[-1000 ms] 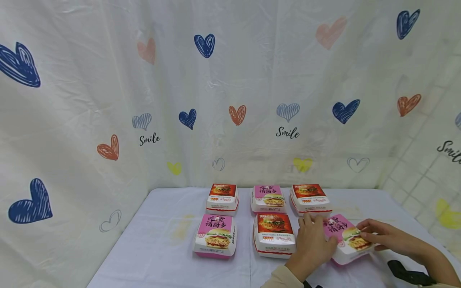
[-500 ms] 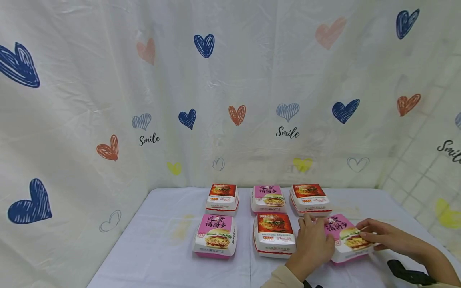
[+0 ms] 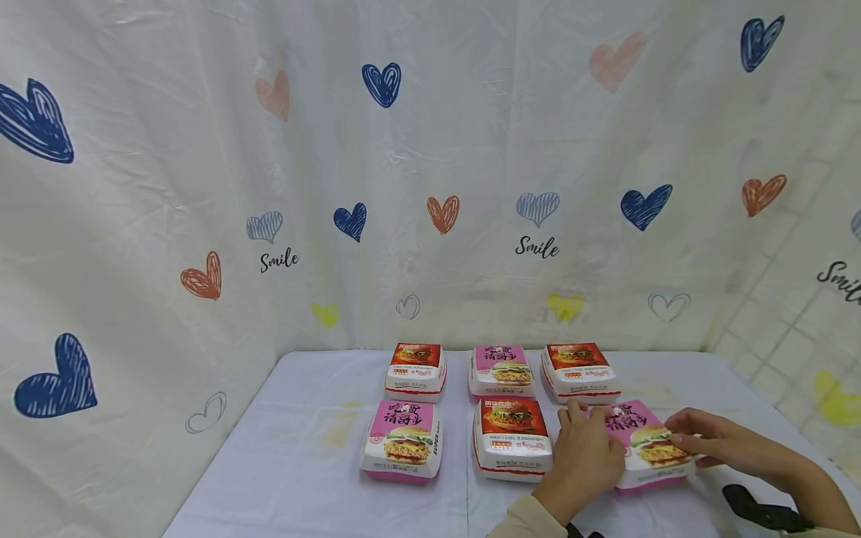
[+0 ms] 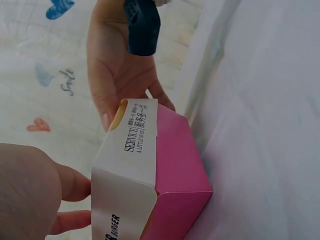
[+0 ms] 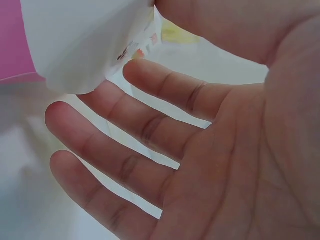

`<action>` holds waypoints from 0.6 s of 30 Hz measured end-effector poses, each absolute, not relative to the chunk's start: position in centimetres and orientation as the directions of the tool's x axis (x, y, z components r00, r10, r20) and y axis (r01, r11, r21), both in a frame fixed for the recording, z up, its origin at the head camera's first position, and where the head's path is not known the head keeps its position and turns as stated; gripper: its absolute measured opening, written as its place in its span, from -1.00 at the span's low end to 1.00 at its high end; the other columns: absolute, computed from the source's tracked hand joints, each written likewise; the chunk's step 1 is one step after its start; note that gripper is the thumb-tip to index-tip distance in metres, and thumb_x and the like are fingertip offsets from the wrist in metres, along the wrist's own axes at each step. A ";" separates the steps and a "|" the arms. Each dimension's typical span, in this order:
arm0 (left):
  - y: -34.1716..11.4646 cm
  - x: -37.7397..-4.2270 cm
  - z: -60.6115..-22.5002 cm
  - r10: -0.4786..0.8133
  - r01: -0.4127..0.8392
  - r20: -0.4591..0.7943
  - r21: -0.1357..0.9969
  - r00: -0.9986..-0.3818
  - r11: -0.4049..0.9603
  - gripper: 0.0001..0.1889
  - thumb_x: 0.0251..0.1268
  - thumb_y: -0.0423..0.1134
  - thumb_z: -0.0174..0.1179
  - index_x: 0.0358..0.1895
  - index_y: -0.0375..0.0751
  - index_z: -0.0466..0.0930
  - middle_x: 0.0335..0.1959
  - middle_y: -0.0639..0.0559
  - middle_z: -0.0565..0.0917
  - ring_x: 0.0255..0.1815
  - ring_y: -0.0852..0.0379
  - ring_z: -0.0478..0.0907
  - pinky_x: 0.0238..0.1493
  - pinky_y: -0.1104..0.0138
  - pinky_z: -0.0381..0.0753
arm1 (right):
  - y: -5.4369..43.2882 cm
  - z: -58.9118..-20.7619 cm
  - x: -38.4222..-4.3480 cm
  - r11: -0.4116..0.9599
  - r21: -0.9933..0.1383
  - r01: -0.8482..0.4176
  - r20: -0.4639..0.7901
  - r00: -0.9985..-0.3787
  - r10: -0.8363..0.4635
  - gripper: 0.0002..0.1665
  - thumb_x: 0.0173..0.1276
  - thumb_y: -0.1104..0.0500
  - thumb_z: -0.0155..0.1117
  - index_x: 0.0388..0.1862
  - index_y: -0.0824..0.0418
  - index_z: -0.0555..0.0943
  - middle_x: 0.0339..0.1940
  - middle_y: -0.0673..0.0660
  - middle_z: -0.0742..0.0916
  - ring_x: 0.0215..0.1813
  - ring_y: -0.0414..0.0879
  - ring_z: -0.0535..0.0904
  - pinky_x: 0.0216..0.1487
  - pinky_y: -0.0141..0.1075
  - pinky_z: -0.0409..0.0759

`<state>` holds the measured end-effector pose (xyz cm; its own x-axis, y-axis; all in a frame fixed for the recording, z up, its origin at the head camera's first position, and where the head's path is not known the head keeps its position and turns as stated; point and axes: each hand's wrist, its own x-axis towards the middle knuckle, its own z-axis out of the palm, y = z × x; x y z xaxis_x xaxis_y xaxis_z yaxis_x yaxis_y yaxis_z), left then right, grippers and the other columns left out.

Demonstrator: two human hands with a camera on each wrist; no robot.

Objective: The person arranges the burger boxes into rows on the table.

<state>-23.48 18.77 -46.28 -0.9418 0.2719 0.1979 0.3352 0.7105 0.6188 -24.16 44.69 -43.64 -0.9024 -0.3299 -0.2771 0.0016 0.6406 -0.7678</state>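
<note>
A pink-and-white burger box (image 3: 640, 447) sits at the right end of the front row on the table. My left hand (image 3: 584, 457) lies along its left side; in the left wrist view, two extended fingers (image 4: 75, 182) touch the lid of the box (image 4: 182, 155). At the opposite side is my right hand (image 3: 729, 441), thumb and fingertips at the box's right edge. Its fingers (image 5: 132, 130) are spread and nearly straight in the right wrist view, with the white lid edge (image 5: 75, 60) right at the fingertips.
Left of my left hand are a red-topped burger box (image 3: 513, 439) and a pink one (image 3: 403, 441). The back row has a red box (image 3: 415, 372), a pink box (image 3: 501, 370) and another red box (image 3: 581, 372). A heart-printed curtain (image 3: 471, 149) hangs behind the white-covered table (image 3: 289, 441).
The pink box between my hands has turned slightly, its front edge now straighter to the row, and shifted a little left. Both hands stay nearly in place; the other boxes have not moved.
</note>
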 end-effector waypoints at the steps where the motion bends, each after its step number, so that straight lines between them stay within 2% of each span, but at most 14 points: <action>1: 18.8 -23.5 -46.3 0.276 0.338 0.198 0.612 -0.941 0.715 -0.61 0.31 0.02 0.29 0.20 0.32 0.56 0.17 0.17 0.38 0.10 0.21 0.31 -0.02 0.33 0.54 | 44.7 -43.7 -24.2 0.639 -0.769 0.004 -0.279 -0.902 -0.330 -0.47 0.64 -0.01 0.02 0.25 0.43 0.38 0.14 0.27 0.63 -0.09 -0.35 0.57 -0.05 -0.10 0.67; 4: 18.7 -23.5 -46.3 0.283 0.345 0.197 0.582 -0.939 0.736 -0.53 0.26 0.16 0.30 0.24 0.33 0.53 0.19 0.15 0.38 0.11 0.20 0.32 0.00 0.34 0.55 | 44.5 -43.7 -24.2 0.641 -0.768 0.014 -0.291 -0.899 -0.328 -0.45 0.64 -0.02 0.02 0.27 0.44 0.35 0.07 0.16 0.64 -0.09 -0.32 0.57 -0.04 -0.12 0.67; 9: 18.8 -23.4 -46.2 0.287 0.341 0.185 0.546 -0.940 0.765 -0.39 0.15 0.35 0.32 0.27 0.34 0.49 0.13 0.16 0.39 0.06 0.21 0.32 -0.05 0.35 0.55 | 44.2 -43.6 -24.2 0.638 -0.770 0.011 -0.297 -0.892 -0.342 -0.42 0.64 -0.02 0.02 0.29 0.46 0.32 0.02 0.12 0.65 -0.08 -0.24 0.58 -0.02 -0.05 0.67; 18: 19.0 -23.2 -45.9 0.272 0.312 0.155 0.522 -0.950 0.794 -0.33 0.11 0.38 0.33 0.27 0.24 0.49 0.10 0.18 0.38 0.06 0.22 0.32 -0.01 0.32 0.56 | 44.0 -43.6 -24.2 0.640 -0.769 0.004 -0.299 -0.886 -0.353 -0.41 0.64 -0.01 0.02 0.30 0.48 0.28 -0.02 0.11 0.64 -0.11 -0.26 0.58 -0.02 -0.06 0.66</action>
